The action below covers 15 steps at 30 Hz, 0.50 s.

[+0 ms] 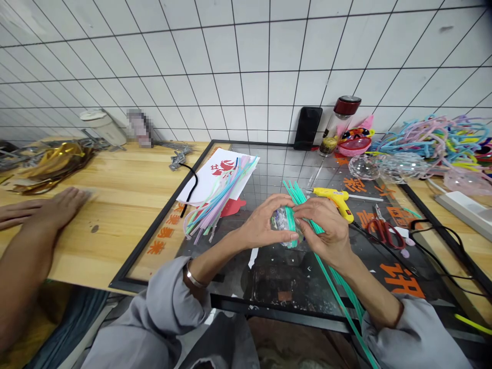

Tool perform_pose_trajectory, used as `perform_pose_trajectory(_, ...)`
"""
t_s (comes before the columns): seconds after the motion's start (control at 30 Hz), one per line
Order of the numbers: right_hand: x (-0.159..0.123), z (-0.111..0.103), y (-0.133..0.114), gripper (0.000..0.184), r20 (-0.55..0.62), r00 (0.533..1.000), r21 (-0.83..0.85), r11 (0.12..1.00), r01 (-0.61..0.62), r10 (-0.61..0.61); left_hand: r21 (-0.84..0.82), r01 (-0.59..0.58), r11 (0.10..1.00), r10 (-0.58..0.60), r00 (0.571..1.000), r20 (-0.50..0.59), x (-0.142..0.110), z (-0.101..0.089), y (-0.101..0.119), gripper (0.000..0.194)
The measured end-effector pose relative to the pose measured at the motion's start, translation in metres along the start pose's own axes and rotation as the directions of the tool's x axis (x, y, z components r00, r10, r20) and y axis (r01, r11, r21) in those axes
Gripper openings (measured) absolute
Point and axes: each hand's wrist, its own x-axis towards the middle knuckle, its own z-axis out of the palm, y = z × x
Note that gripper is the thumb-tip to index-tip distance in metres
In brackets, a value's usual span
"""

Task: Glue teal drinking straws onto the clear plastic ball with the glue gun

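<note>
A small clear, round container (282, 220) with a teal band is gripped in my left hand (263, 223), thumb below and fingers above. The band looks like teal pipe cleaner (291, 220) laid round it. At the band's right edge the fingers of my right hand (325, 225) are pinched together on the teal strand; their tips partly hide it. Beneath that hand, a bunch of long teal pipe cleaners (338, 292) runs from the glass top past the table's front edge. A yellow glue gun (332, 196) lies just beyond my right hand.
Pastel pipe cleaners (226, 197) lie on white paper (207, 174) at left. Red-handled scissors (384, 230), cables and a power strip (467, 210) are on the right. A phone (307, 128) and bottle (338, 128) stand by the wall. Another person's hand (57, 207) rests far left.
</note>
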Motion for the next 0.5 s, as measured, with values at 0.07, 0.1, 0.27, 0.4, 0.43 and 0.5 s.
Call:
perform_pose_trajectory(0.07, 0.0003, -0.0002, -0.0004, 0.014, -0.013, 1.0, -0.008, 1.0, -0.001, 0.001, 0.002, -0.009, 1.0, 0.009, 1.0, -0.007, -0.0002, 0.0001, -0.0017, 0.056)
perform_pose_trajectory(0.1, 0.0004, -0.0003, -0.0005, 0.013, -0.017, 1.0, -0.013, 1.0, -0.003, 0.003, 0.004, -0.01, 1.0, 0.01, 1.0, -0.009, -0.0004, -0.0002, -0.0022, 0.056)
perform_pose_trajectory(0.27, -0.0004, 0.0003, -0.0003, 0.014, -0.018, 1.0, 0.001, 1.0, -0.023, 0.023, 0.02, 0.015, 1.0, -0.015, 1.0, -0.002, -0.0001, -0.0037, -0.0014, 0.054)
perform_pose_trajectory(0.4, -0.0011, 0.002, -0.0002, 0.016, -0.041, 0.997, 0.046, 0.997, -0.06, 0.062, 0.048, 0.005, 0.999, -0.006, 1.0, 0.019, 0.0009, -0.0055, -0.0005, 0.056)
perform_pose_trajectory(0.43, -0.0012, 0.0023, -0.0001, 0.016, -0.047, 0.996, 0.058, 0.996, -0.071, 0.074, 0.058, -0.001, 0.998, -0.001, 1.0, 0.026, 0.0011, -0.0056, -0.0007, 0.056)
perform_pose_trajectory(0.5, -0.0016, 0.0026, 0.0001, 0.016, -0.052, 0.994, 0.077, 0.993, -0.09, 0.094, 0.075, -0.011, 0.997, 0.008, 0.999, 0.04, 0.0012, -0.0055, -0.0012, 0.06)
